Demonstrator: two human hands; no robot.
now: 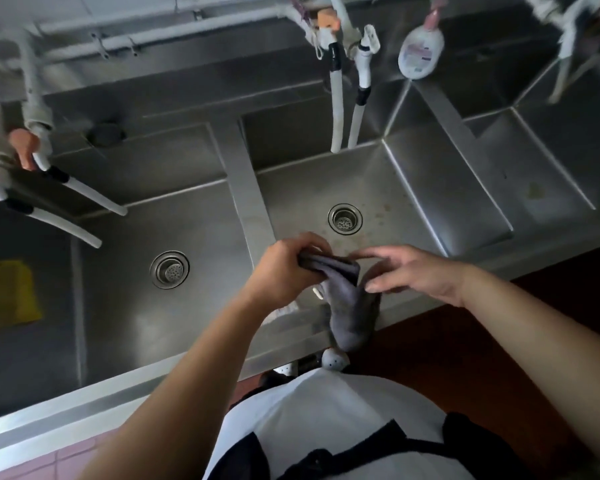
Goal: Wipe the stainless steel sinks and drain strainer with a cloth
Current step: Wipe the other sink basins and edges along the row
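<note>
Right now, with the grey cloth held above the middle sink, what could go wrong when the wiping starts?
1. Only the left hand grips the grey cloth; its loose end hangs over the sink's front rim and may slip or drag outside the basin.
2. The two white hoses hang into the middle sink, so a wide wipe near the back wall could knock them.
3. Brownish spots near the drain strainer may need more than one pass.

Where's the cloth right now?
Head view, centre: the grey cloth hangs from the left hand over the middle sink's front rim.
</note>
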